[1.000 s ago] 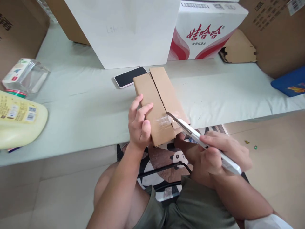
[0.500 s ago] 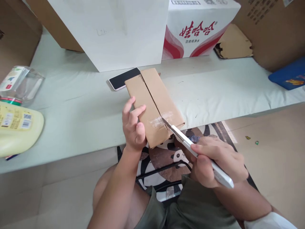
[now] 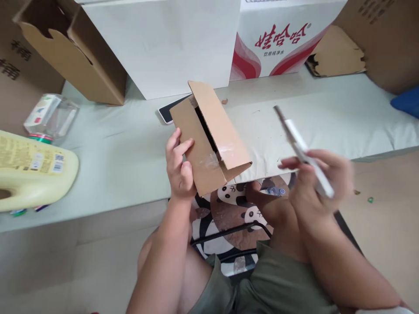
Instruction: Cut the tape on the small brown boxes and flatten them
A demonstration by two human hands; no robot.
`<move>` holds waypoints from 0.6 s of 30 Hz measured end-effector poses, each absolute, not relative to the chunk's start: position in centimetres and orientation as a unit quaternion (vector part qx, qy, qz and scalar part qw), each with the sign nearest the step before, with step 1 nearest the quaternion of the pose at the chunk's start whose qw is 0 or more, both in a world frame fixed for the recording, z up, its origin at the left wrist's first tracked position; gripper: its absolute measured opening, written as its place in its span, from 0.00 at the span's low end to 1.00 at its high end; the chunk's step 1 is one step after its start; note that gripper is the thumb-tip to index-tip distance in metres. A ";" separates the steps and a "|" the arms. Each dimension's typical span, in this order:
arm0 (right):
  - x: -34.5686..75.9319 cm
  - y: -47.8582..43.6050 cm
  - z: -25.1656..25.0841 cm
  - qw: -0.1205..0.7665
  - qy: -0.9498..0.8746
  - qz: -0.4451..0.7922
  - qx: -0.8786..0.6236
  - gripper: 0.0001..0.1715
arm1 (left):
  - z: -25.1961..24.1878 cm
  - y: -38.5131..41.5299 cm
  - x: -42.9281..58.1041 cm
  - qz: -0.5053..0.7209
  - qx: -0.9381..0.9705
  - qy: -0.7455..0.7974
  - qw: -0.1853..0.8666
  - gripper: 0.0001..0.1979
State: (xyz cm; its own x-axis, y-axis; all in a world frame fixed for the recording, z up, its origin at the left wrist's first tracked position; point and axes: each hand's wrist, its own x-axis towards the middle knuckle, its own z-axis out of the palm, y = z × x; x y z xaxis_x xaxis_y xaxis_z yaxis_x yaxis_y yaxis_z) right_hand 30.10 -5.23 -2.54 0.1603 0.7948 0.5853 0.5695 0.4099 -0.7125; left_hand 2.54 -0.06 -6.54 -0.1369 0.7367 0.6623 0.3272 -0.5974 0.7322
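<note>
A small brown cardboard box point(image 3: 196, 144) rests at the near edge of the pale table point(image 3: 124, 148). Its right top flap point(image 3: 222, 131) has sprung up, showing a dark slit along the middle seam. Clear tape remains near the front end. My left hand point(image 3: 179, 165) grips the box's left side, fingers curled onto the top. My right hand point(image 3: 319, 183), blurred, is closed around a white utility knife point(image 3: 303, 150), lifted to the right of the box with the blade pointing up and away.
A phone point(image 3: 166, 112) lies behind the box. Behind stand a white box point(image 3: 163, 43), a red-and-white printed carton point(image 3: 278, 43) and an open brown carton point(image 3: 65, 52). A yellow jug point(image 3: 32, 170) and a clear bottle point(image 3: 50, 117) lie left. A blue item point(image 3: 406, 100) sits far right.
The knife has left the taped seam and swung up to the right. The box's right flap has popped open. The left hand stays on the box.
</note>
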 end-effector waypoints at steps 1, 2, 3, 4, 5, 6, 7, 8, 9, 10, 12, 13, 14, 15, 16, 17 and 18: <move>30.1 -4.3 -2.8 0.507 -0.641 0.102 -0.567 0.16 | -6.5 0.1 2.1 0.633 0.618 0.425 0.192 0.24; 30.1 -3.4 -3.2 0.454 -0.649 0.107 -0.601 0.16 | -6.4 0.3 1.7 0.644 0.593 0.429 0.222 0.24; 30.1 -2.5 -3.6 0.398 -0.655 0.120 -0.631 0.18 | -6.3 0.4 1.3 0.659 0.563 0.431 0.251 0.24; 30.0 -1.8 -4.0 0.344 -0.660 0.136 -0.653 0.22 | -6.0 0.5 1.0 0.678 0.524 0.432 0.280 0.23; 30.0 -1.2 -4.5 0.294 -0.664 0.149 -0.671 0.27 | -5.7 0.5 0.8 0.700 0.480 0.432 0.306 0.23; 30.0 -0.7 -4.9 0.251 -0.666 0.154 -0.685 0.31 | -5.3 0.6 0.7 0.720 0.431 0.434 0.328 0.23; 30.0 -0.4 -5.3 0.219 -0.667 0.150 -0.696 0.32 | -5.0 0.6 0.5 0.737 0.381 0.439 0.345 0.24; 29.9 -0.3 -5.6 0.196 -0.670 0.142 -0.702 0.33 | -4.6 0.5 0.4 0.748 0.334 0.449 0.356 0.25; 29.7 -0.3 -5.8 0.182 -0.677 0.134 -0.700 0.31 | -4.3 0.4 0.3 0.755 0.294 0.463 0.359 0.27; 29.4 -0.3 -6.0 0.173 -0.689 0.130 -0.692 0.29 | -3.9 0.3 0.2 0.758 0.264 0.478 0.356 0.28; 28.7 -0.6 -6.0 0.160 -0.727 0.145 -0.652 0.26 | -3.5 -0.1 -0.1 0.758 0.241 0.496 0.348 0.29; 28.3 -0.7 -6.0 0.157 -0.748 0.163 -0.624 0.26 | -3.4 -0.3 -0.3 0.756 0.250 0.496 0.347 0.28; 27.8 -0.7 -6.0 0.158 -0.768 0.184 -0.593 0.27 | -3.4 -0.5 -0.5 0.752 0.270 0.492 0.347 0.26; 27.4 -0.7 -6.0 0.165 -0.782 0.208 -0.563 0.29 | -3.6 -0.6 -0.8 0.744 0.298 0.486 0.349 0.23; 27.0 -0.7 -6.1 0.179 -0.790 0.235 -0.537 0.31 | -3.8 -0.7 -1.0 0.732 0.329 0.480 0.354 0.20; 26.7 -0.6 -6.1 0.199 -0.790 0.260 -0.519 0.34 | -4.0 -0.8 -1.2 0.714 0.362 0.480 0.358 0.19; 26.5 -0.5 -6.2 0.223 -0.781 0.281 -0.510 0.36 | -4.4 -0.8 -1.5 0.691 0.399 0.486 0.356 0.19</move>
